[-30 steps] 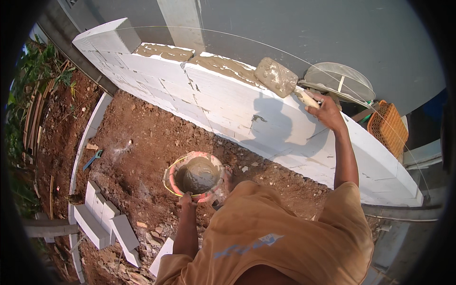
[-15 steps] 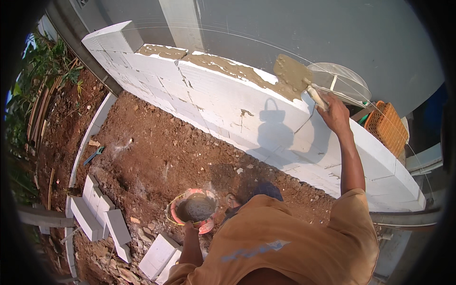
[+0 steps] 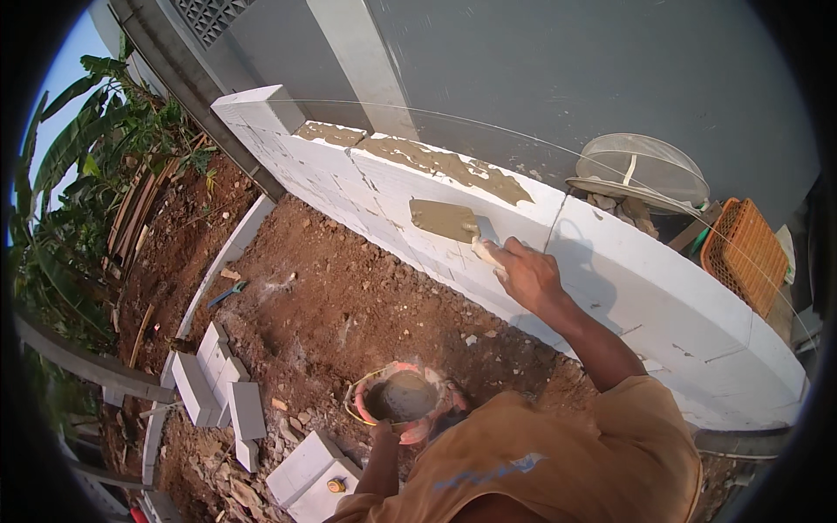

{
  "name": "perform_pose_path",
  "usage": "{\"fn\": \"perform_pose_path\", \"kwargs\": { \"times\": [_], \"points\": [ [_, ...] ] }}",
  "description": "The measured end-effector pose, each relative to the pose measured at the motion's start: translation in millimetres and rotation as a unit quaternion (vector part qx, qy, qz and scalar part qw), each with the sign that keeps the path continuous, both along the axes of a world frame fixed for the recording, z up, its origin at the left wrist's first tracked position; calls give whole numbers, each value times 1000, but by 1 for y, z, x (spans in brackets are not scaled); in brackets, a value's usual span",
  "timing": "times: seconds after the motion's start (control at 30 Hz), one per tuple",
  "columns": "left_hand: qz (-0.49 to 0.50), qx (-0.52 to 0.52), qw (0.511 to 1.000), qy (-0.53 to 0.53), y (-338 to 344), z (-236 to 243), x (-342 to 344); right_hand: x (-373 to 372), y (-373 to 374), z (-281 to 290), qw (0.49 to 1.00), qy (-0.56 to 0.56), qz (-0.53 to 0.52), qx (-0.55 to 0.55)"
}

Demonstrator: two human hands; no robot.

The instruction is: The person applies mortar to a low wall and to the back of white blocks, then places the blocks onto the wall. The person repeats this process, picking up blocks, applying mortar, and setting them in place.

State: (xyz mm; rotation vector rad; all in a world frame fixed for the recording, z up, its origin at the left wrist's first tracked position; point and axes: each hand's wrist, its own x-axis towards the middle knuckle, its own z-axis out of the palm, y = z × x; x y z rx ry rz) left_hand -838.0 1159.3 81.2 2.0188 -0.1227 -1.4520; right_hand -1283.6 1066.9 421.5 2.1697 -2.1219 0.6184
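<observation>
My right hand is closed round the pale handle of a trowel. Its blade, coated in grey mortar, is in front of the white block wall, below the top edge. A bed of wet mortar lies along the wall's top, rough and uneven, ending short of a joint between blocks. Low down, my left hand grips the near rim of an orange-red bucket. Grey mortar sits inside that bucket. The left fingers are partly hidden.
A string line stretches above the wall. Behind it lean a round sieve and an orange crate. White blocks lie on the soil at left, and a tape measure rests on another block. A blue-handled tool lies farther off.
The trowel in my right hand has come off the wall's top and moved down and left, in front of the wall face. My left hand stays at the bucket. The view has shifted.
</observation>
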Motion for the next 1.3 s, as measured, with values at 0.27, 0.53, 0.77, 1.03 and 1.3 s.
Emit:
{"fn": "perform_pose_path", "kwargs": {
  "times": [0.27,0.53,0.77,1.03,1.3],
  "points": [
    [-128,-112,979,-116,24,73,-88,38,90,-226,953,30,221,203],
    [-155,-122,978,-69,32,82,-153,21,149,-242,908,-229,98,338],
    [-126,-98,987,-16,37,75,-172,-69,167,-121,736,-569,18,367],
    [-71,-92,993,-10,36,28,-164,-146,113,38,881,-450,-16,144],
    [-20,-120,992,-35,57,23,-142,-172,75,77,989,-62,-112,75]
  ]
}}
